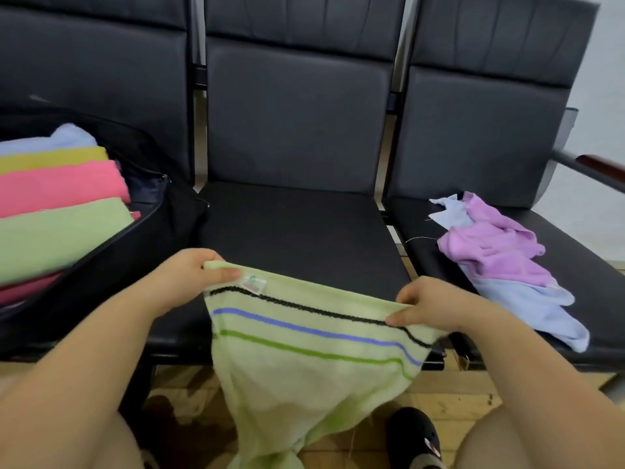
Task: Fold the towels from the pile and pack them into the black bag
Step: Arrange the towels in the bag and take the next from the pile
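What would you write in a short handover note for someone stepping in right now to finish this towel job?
Left hand and right hand each pinch a top corner of the striped green towel, which hangs unfolded in front of the middle seat.
Black bag lies open on the left seat with folded towels stacked inside.
Pile on the right seat: a purple and a light blue towel, unfolded.
Left: fold and pack the held towel, then the pile.

I see bare room on the middle seat (297, 228) ahead. The black bag (135, 245) crowds its left edge, stacked towels (61, 211) filling the bag's mouth. The loose pile (500, 262) occupies the right seat (595, 275).
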A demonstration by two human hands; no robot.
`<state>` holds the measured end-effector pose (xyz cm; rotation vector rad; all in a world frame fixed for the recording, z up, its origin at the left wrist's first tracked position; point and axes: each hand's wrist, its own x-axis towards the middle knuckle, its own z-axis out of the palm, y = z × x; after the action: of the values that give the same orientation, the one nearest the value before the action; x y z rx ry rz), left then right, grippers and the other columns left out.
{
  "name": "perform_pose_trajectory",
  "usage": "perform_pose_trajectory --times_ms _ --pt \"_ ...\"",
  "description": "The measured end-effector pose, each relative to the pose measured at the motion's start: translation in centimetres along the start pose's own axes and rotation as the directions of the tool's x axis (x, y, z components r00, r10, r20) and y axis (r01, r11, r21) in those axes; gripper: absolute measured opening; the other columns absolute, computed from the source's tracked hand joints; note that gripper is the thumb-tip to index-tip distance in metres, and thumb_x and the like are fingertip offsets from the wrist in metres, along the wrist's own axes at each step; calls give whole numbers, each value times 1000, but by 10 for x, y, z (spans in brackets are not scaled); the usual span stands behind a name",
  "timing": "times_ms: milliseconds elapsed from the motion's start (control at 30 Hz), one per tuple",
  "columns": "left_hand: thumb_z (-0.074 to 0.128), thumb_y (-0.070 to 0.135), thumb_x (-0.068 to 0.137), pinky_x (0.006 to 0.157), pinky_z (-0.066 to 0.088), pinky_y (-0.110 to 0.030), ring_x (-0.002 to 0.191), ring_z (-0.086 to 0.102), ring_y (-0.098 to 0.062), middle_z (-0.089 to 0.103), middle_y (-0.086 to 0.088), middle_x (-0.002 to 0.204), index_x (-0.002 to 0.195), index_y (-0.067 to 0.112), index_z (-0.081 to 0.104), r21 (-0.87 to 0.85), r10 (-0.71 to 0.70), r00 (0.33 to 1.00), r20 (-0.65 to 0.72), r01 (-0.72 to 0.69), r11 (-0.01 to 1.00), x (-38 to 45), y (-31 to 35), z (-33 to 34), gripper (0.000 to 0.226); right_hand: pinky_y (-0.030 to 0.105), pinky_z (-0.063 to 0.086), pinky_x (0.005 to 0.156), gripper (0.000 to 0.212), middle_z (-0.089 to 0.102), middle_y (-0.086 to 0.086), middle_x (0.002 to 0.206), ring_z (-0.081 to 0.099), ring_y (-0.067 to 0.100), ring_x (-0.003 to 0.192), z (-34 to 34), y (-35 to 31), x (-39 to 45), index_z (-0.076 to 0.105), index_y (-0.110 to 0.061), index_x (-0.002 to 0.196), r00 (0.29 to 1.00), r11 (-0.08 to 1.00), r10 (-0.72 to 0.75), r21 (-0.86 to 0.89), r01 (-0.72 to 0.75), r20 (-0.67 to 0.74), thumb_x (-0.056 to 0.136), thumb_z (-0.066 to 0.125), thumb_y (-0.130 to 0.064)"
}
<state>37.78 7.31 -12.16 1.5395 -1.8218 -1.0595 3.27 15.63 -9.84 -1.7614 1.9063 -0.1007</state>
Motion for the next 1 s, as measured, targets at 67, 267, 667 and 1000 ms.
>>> perform_pose_trajectory --times_ms 67,267,667,1000 --pt "75 29 79 73 48 -37 72 61 -19 67 -1 68 77 14 69 -101 -35 999 -5 34 994 -3 -7 -12 17 24 28 51 33 40 -3 55 36 11 53 -6 14 -6 59 -12 62 997 998 69 -12 -69 -34 78 76 -35" --pt "49 13 99 66 55 -34 72 68 -22 71 -16 84 93 5 64 -177 -208 976 58 215 960 -23 -22 -27 18 36 51 84 22 71 8 90 62 20 81 -5 29 -13 69 -5 98 994 842 103 535 -73 -25 94 57 -24" --pt "76 33 77 51 36 -25 52 43 -12 48 -1 55 62 10 57 107 -87 991 -102 97 989 -39 -22 -36 34 41 51 87 23 70 12 85 63 21 77 -18 25 -17 67 -9 89 981 770 185 630 -103 -65 99 48 -20" --pt "49 21 99 58 50 -31 64 67 -23 69 -6 72 85 12 56 -148 -226 936 -271 192 970 3 -5 4 18 31 56 61 26 67 13 67 63 23 58 -6 20 21 57 0 81 884 815 341 569 -108 -320 100 46 -15"
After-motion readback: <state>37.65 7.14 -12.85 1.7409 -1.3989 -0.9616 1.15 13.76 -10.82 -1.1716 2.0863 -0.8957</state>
